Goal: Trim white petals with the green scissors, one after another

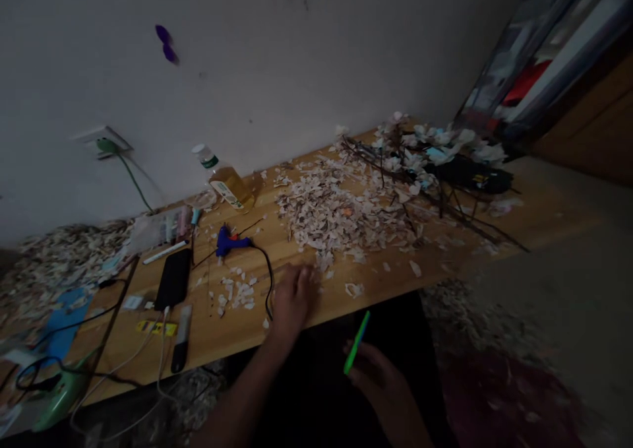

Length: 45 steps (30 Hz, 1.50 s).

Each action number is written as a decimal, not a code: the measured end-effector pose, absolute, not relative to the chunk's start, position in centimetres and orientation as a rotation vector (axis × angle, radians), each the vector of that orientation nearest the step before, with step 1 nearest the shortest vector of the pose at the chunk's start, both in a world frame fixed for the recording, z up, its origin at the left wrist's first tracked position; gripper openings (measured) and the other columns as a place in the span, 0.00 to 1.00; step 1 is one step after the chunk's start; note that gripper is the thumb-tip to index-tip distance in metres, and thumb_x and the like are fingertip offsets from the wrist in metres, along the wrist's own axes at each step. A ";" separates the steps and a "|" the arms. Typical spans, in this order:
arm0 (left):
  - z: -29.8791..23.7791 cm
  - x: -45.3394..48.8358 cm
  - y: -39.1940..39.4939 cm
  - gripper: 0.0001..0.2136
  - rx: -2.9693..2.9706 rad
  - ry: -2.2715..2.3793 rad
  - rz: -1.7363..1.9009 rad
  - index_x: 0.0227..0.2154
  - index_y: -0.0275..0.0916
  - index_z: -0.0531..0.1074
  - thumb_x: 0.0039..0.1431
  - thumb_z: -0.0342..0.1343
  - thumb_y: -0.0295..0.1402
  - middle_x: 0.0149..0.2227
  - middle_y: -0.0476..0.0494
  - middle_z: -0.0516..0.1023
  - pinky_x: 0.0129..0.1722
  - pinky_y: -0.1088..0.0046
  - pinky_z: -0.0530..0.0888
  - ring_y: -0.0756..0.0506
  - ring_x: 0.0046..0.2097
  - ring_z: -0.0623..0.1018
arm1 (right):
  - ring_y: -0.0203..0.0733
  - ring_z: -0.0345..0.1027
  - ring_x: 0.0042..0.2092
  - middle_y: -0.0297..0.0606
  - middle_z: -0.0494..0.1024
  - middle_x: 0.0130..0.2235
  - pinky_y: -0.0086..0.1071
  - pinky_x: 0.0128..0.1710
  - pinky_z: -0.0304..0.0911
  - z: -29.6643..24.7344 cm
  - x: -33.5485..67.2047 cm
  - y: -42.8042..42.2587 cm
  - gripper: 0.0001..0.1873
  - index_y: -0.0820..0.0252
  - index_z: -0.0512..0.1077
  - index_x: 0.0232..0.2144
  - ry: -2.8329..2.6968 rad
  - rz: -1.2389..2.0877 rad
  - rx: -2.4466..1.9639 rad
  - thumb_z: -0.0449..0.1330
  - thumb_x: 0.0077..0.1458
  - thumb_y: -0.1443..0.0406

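My left hand (291,296) rests on the wooden table (341,296) near its front edge, fingers curled down and tips hidden. Whatever it may hold cannot be made out. Just beyond it spreads a heap of pale, thin petal-like flakes (326,210). Below the table edge, over my dark lap, my right hand (380,379) is closed on a slim bright green stick-like object (356,346) with a bluish side; its exact kind is unclear. To the left of my left hand lies a blue glue gun (230,241), its black cord running close by my wrist.
Branches with pale blossoms (420,151) lie at the right. A bottle of amber liquid (225,179) stands by the wall. On the left are a black phone (173,278), a dark-handled knife-like tool (181,339), cables and a green device (64,398). Flakes also cover the floor.
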<state>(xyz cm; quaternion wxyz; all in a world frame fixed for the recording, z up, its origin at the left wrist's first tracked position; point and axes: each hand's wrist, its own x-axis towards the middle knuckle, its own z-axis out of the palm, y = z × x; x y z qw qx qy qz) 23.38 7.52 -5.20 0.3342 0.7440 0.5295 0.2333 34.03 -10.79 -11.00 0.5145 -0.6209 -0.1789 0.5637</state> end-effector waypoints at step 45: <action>-5.7 17.1 2.9 0.10 0.851 1.081 0.953 0.24 0.36 0.75 0.38 0.71 0.30 0.22 0.52 0.78 0.26 0.79 0.67 0.53 0.24 0.73 | 0.45 0.73 0.48 0.41 0.72 0.49 0.44 0.49 0.71 -6.3 27.0 -2.9 0.29 0.53 0.61 0.50 -0.748 0.653 -1.429 0.67 0.48 0.63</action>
